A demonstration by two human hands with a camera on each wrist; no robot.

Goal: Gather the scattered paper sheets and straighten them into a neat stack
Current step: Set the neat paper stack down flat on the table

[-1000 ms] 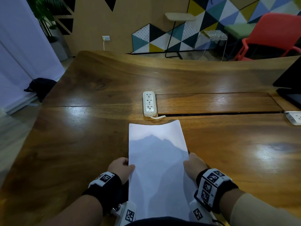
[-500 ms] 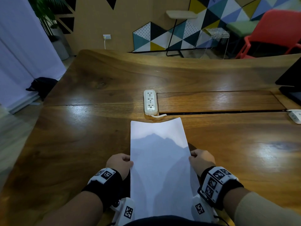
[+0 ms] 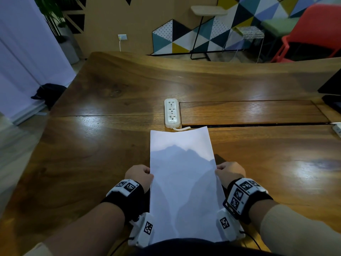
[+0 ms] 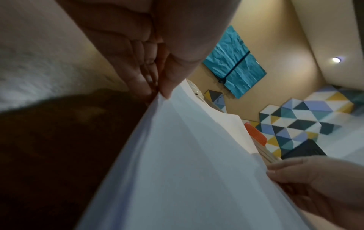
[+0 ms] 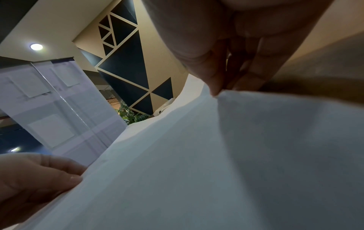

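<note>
Both hands are on the stack of plain white paper sheets point(image 3: 181, 183) now, one per long side. The left hand point(image 3: 138, 176) pinches the left edge between thumb and curled fingers point(image 4: 138, 68), and the right hand point(image 3: 229, 173) does the same on the right edge, thumb on top, fingers point(image 5: 254, 68) tucked under (the wrist views show this best).

What's changed over the last second: the hands have slid a bit toward the body along the edges and firmed up from a loose cup into a proper pinch, and the far end of the stack has crept a little forward, so it's now just short of the white plastic power strip point(image 3: 171, 113) ahead of the hands. The sheets bow slightly between the two grips, so I'd say they're lifted off the glossy brown wooden worktop point(image 3: 88, 163) instead of lying flat, with the near end down by the person's lap.

No loose sheets show anywhere on the worktop, so gathering looks done. The left wrist view shows a few layered edges that aren't quite flush, so my guess is this is the squaring-up bit: tap an edge on the worktop, then lay the stack down.
</note>
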